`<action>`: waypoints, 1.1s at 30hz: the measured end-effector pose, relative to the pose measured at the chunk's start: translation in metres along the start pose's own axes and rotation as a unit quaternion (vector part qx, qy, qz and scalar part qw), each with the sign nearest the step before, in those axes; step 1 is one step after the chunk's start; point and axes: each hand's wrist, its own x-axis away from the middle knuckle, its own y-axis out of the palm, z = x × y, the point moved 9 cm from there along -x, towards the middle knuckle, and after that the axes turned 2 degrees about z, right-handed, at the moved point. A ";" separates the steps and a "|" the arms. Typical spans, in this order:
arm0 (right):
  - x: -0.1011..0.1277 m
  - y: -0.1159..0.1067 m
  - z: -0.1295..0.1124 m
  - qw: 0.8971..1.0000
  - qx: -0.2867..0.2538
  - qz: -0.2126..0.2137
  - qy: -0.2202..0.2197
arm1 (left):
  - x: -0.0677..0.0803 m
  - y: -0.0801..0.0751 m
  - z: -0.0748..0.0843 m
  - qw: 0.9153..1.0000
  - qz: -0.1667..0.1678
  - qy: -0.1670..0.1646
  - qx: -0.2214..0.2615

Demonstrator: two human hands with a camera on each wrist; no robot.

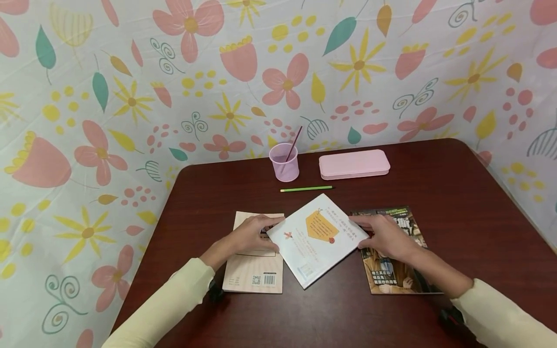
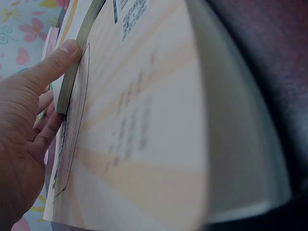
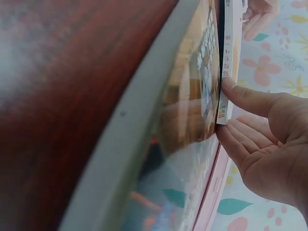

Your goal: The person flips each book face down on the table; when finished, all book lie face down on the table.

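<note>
A white book [image 1: 313, 251] with an orange patch on its cover is turned at an angle in the middle of the head view. My left hand [image 1: 252, 235] pinches its left corner, thumb against the page edge and fingers beneath in the left wrist view. At the opposite corner my right hand [image 1: 389, 237] grips it, its thumb on the printed spine [image 3: 226, 62]. Under the left hand lies a cream book [image 1: 254, 278] with a barcode. A dark-covered magazine [image 1: 387, 270] with a picture lies below the right hand, partly hidden by it.
Behind the books, a green pencil [image 1: 306, 189] lies crosswise on the dark red table [image 1: 326, 314]. Farther back stand a lilac cup [image 1: 284, 169] holding a purple stick [image 1: 294, 142] and a flat pink case [image 1: 354, 165]. A flowered curtain [image 1: 174, 96] borders the table.
</note>
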 end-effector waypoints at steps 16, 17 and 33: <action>-0.027 -0.005 -0.006 0.999 0.032 0.004 -0.002 | 0.022 -0.002 0.010 1.000 0.016 -0.001 -0.022; -0.029 -0.005 -0.005 0.999 0.032 0.004 -0.003 | 0.023 -0.001 0.010 1.000 0.016 0.000 -0.022; -0.054 -0.007 0.005 0.999 0.026 -0.018 -0.016 | 0.035 0.002 0.020 0.999 0.024 0.030 -0.038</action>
